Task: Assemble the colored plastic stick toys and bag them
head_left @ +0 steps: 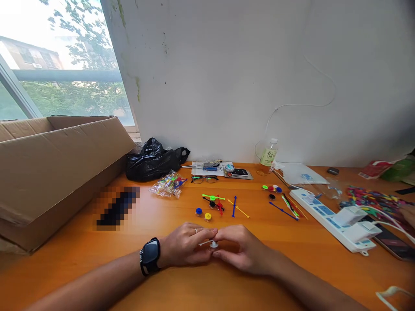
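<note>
A matte brown cardboard box (58, 160) fills the left. At lower centre, the left hand (184, 246) pinches a small round white plastic disc (213, 245) with a thin stick; the right hand (243, 251) grips its other side, above the glossy orange tabletop (129, 246).

A single head-worn camera looks forward and down across the orange table (97, 259) toward the white wall (243, 65).

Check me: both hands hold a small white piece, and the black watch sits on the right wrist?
Wrong wrist: the head view shows the black watch on the left wrist. The left hand and right hand do hold the small white piece.
</note>
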Available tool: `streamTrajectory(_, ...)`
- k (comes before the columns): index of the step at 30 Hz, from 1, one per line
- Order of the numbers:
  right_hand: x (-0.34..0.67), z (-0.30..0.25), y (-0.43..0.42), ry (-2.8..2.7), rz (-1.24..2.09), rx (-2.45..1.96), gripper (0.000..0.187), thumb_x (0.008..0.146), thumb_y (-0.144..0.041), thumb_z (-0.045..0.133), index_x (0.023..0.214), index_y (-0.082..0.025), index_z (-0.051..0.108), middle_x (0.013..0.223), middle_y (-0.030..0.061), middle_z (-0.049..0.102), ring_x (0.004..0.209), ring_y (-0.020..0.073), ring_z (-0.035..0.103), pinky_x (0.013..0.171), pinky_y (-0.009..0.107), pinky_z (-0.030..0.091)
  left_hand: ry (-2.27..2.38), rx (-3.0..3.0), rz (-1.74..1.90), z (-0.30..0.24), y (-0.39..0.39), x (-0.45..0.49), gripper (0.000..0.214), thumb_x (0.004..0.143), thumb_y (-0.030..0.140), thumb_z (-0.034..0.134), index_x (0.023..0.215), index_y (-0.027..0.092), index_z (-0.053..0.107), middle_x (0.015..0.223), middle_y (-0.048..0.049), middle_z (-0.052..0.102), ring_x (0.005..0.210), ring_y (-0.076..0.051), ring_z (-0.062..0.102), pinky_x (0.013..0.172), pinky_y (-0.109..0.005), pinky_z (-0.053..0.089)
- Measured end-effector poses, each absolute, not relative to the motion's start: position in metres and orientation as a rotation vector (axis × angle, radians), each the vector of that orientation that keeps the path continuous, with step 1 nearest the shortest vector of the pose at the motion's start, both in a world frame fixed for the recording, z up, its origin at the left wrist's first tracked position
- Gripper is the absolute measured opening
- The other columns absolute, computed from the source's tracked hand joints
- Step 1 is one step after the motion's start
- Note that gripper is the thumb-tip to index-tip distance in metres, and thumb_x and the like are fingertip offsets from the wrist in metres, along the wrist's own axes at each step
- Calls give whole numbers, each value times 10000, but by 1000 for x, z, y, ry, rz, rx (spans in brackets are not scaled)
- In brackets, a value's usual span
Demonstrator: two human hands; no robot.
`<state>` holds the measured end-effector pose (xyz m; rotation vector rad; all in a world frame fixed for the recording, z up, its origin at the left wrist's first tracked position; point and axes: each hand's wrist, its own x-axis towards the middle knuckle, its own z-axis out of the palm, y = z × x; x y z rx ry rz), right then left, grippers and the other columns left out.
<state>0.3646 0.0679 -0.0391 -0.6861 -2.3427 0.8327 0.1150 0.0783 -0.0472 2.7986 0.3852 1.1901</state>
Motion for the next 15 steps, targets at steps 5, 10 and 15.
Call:
streamTrajectory(5,364,-40,67,-2359,885,-702,119,994,-299,693,1051,-201,731,1005,55,788,911,189,740,830,252,531,381,2792,1101,-48,78,115,248,1018,251,601,1249,160,595,803,-55,774,596,-160,715,564,-226,546)
streamTrajectory(10,364,-40,68,-2364,910,-692,140,1011,-331,675,1021,-195,708,981,53,775,874,177,720,795,241,519,434,2785,1073,-52,76,114,205,1013,252,613,1203,178,600,766,-29,745,582,-155,699,558,-222,526)
streamTrajectory(15,365,-38,69,-2423,831,-652,156,1030,-322,632,995,-186,700,925,55,750,840,178,689,775,259,497,456,2767,998,-51,74,114,226,1017,225,595,1237,173,602,766,-32,747,591,-168,705,560,-238,518)
